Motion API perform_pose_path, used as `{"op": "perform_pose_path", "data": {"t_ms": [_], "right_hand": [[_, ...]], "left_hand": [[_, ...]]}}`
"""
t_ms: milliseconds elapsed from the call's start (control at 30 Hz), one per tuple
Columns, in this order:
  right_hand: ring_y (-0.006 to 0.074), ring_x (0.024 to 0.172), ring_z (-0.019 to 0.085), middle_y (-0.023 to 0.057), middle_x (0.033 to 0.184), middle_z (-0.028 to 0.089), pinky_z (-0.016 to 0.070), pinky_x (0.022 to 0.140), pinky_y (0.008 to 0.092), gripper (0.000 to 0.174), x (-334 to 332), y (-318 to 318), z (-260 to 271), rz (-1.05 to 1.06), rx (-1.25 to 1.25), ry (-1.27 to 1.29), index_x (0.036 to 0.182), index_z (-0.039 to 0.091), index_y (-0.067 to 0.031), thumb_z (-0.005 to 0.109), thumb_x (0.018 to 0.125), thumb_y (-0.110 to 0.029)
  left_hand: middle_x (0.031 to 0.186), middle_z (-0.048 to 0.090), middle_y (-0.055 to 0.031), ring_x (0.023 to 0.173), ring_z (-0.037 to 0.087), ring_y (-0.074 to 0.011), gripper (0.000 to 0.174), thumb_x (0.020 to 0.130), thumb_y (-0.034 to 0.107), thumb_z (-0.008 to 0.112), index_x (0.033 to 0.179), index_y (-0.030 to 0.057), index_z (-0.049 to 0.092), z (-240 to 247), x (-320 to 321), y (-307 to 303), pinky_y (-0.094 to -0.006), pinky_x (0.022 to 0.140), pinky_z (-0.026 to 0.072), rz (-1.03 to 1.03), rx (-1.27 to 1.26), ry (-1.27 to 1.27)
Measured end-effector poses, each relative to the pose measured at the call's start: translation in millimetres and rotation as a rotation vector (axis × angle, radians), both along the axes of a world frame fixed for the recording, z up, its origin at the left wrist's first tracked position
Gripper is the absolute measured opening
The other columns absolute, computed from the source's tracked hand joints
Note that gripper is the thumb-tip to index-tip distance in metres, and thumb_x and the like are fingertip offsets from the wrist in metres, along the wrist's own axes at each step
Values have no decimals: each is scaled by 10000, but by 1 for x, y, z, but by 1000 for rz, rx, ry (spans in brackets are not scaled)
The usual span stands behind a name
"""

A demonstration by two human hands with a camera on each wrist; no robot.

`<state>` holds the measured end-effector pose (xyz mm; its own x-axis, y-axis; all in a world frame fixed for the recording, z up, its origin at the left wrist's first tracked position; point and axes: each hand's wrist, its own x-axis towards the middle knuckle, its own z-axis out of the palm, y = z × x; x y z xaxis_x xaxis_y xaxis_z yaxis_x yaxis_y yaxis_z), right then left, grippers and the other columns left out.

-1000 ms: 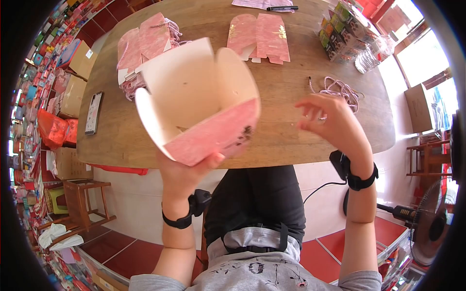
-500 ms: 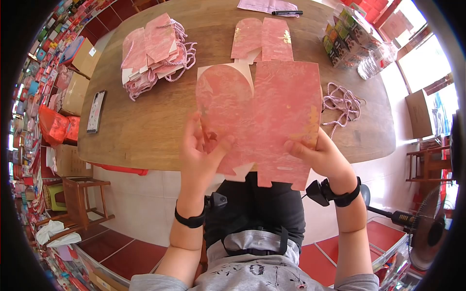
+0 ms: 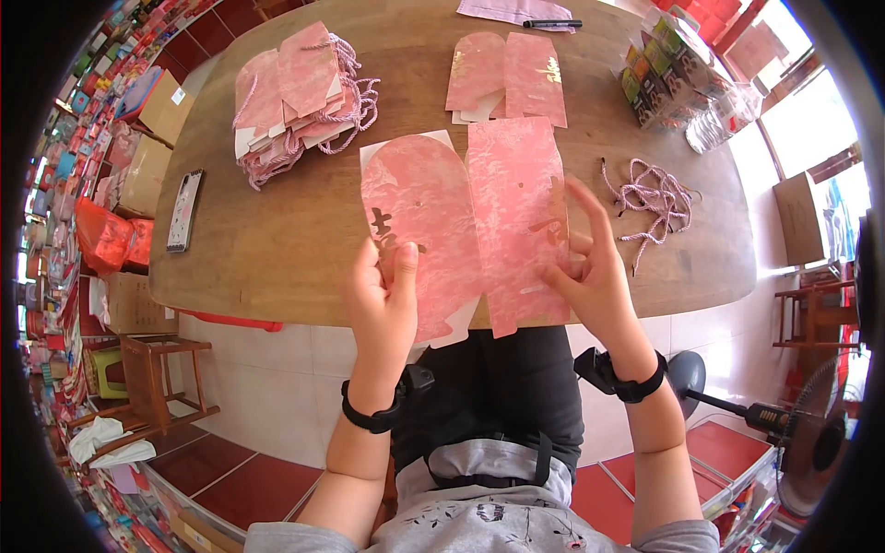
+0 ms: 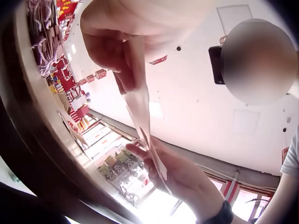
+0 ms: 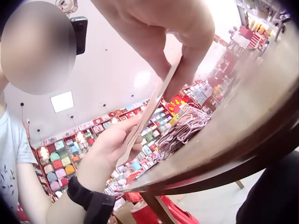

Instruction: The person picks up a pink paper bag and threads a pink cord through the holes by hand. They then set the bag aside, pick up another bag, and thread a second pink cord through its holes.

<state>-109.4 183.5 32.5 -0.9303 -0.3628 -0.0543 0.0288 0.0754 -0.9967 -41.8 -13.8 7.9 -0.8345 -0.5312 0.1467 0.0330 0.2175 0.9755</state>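
Observation:
A flattened pink carton [image 3: 442, 212] with a rounded left panel, dark and gold lettering and small holes is held up over the table's near edge. My left hand [image 3: 383, 300] pinches its lower left side, thumb on the printed face and fingers behind. On the right edge my right hand [image 3: 599, 276] grips it, thumb low on the front and index finger raised along the side. Both wrist views show the folded carton [image 4: 140, 109] nearly edge-on, a thin pale sheet between the hands.
A stack of flat pink cartons [image 3: 290, 88] with twisted cords stands at the back left, another flat carton [image 3: 507, 78] at the back. Loose pink cord [image 3: 654, 198] lies right. A phone [image 3: 184, 210], a black pen [image 3: 553, 24] and packaged boxes [image 3: 673, 69] are also on the table [image 3: 249, 249].
The carton, opened out in my left hand a second ago, became flat. My right hand moved from empty to gripping its right side, and its index finger has since lifted along the edge.

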Motion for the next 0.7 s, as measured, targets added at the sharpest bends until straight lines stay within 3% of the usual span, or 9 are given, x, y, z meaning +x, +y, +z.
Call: {"op": "perform_pose_path", "data": {"t_ms": [100, 167, 233, 300, 367, 433, 467, 533, 700], "right_hand": [[37, 677, 573, 82, 1044, 624, 476, 598, 206, 456, -9, 5, 3, -4, 129, 116, 1201, 516, -14, 581, 765, 102], [38, 679, 582, 79, 1095, 609, 489, 603, 216, 496, -21, 12, 6, 55, 223, 162, 1225, 513, -36, 570, 756, 116], [52, 750, 592, 56, 1100, 600, 512, 652, 229, 497, -43, 13, 18, 107, 141, 172, 1218, 522, -55, 531, 760, 136], [70, 835, 589, 51, 1059, 603, 522, 697, 232, 460, -83, 10, 29, 131, 202, 431, 1192, 534, -47, 500, 772, 138], [78, 894, 571, 52, 1005, 607, 513, 702, 238, 407, -141, 6, 24, 165, 108, 458, 1166, 547, -51, 525, 783, 84], [118, 880, 583, 83, 967, 613, 503, 706, 276, 414, -186, 0, 31, 131, 300, 370, 1173, 549, -95, 585, 770, -4], [118, 880, 583, 83, 967, 613, 503, 706, 276, 414, -206, -4, 28, 119, 299, 378, 1173, 549, -95, 585, 770, -4], [182, 864, 592, 118, 938, 617, 484, 725, 315, 419, -239, -15, 13, 50, 434, 475, 1157, 553, -133, 625, 748, -78], [273, 904, 603, 167, 974, 620, 473, 749, 353, 379, -276, -23, -36, 26, 492, 462, 1097, 546, -122, 640, 730, -98]], "left_hand": [[621, 450, -24, 533, 344, -85, 193, 892, 162, 579, 865, -17, 514, 6, -20, -11, -260, 492, 316, -23, -148, -91], [668, 538, -69, 576, 478, -97, 203, 882, 148, 583, 990, -13, 525, 11, -41, -36, -267, 535, 395, -318, -200, -191], [822, 630, -108, 717, 604, -131, 378, 875, 151, 584, 1190, -14, 454, 39, -68, -52, -282, 645, 471, -455, -339, -218], [1069, 626, -128, 898, 599, -130, 562, 897, 124, 567, 1374, 21, 289, 67, -104, -64, -263, 726, 491, -609, -258, -323], [1130, 591, -156, 985, 570, -148, 607, 872, 115, 590, 1382, 29, 272, 68, -152, -71, -302, 798, 477, -483, -427, -204], [1209, 540, -225, 1075, 562, -264, 681, 819, 127, 595, 1390, -7, 250, 61, -200, -73, -354, 911, 437, -474, -222, -116], [1209, 540, -225, 1075, 562, -264, 681, 819, 127, 595, 1390, -7, 250, 49, -226, -74, -354, 911, 437, -483, -228, -106], [1241, 504, -260, 1161, 502, -318, 668, 798, 101, 552, 1391, -10, 266, 19, -272, -74, -358, 965, 396, -445, -504, 134], [1317, 429, -271, 1222, 427, -366, 632, 798, 97, 501, 1394, 40, 301, -24, -307, -67, -384, 1012, 346, -488, -630, -45]]}}
